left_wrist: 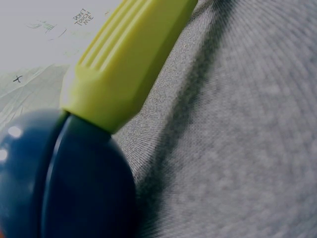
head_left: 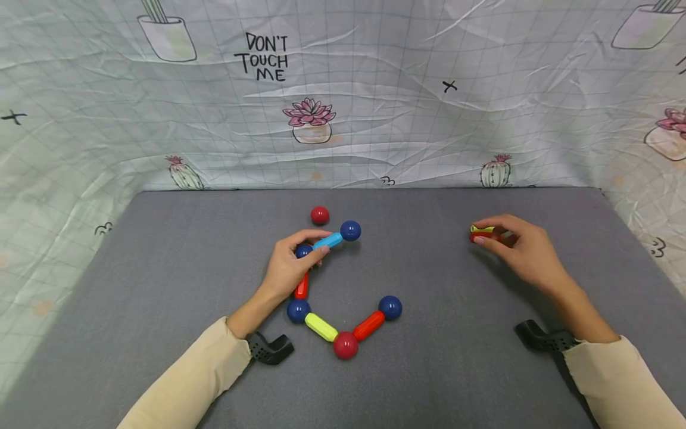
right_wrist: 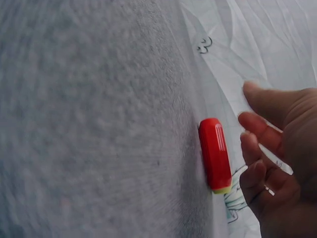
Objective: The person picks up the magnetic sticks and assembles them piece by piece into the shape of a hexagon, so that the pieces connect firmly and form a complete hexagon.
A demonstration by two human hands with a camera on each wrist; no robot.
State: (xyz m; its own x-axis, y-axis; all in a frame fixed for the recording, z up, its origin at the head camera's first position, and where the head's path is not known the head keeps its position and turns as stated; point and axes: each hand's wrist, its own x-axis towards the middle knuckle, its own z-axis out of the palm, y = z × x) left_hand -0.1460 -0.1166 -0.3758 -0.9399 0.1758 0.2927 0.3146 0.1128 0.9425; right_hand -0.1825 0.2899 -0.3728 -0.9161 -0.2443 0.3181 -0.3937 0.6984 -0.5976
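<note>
My left hand (head_left: 284, 265) pinches a light blue magnetic rod (head_left: 328, 241) between thumb and fingers. One blue ball (head_left: 351, 230) sits on the rod's far end, another (head_left: 301, 251) at its near end, partly hidden by the hand. From there a red rod (head_left: 301, 286) runs to a blue ball (left_wrist: 89, 178), then a yellow-green rod (left_wrist: 124, 59), a red ball (head_left: 345, 345), a red rod (head_left: 368, 326) and an end blue ball (head_left: 390, 307). My right hand (head_left: 527, 250) hovers with parted fingers over a red rod (right_wrist: 215, 154) and a yellow-green rod (head_left: 481, 229) lying side by side.
A loose red ball (head_left: 320, 215) lies beyond my left hand. Behind the grey table (head_left: 429, 369) hangs a printed white cloth (head_left: 386, 119), which also runs along both sides. Each wrist carries a black camera mount (head_left: 270, 349).
</note>
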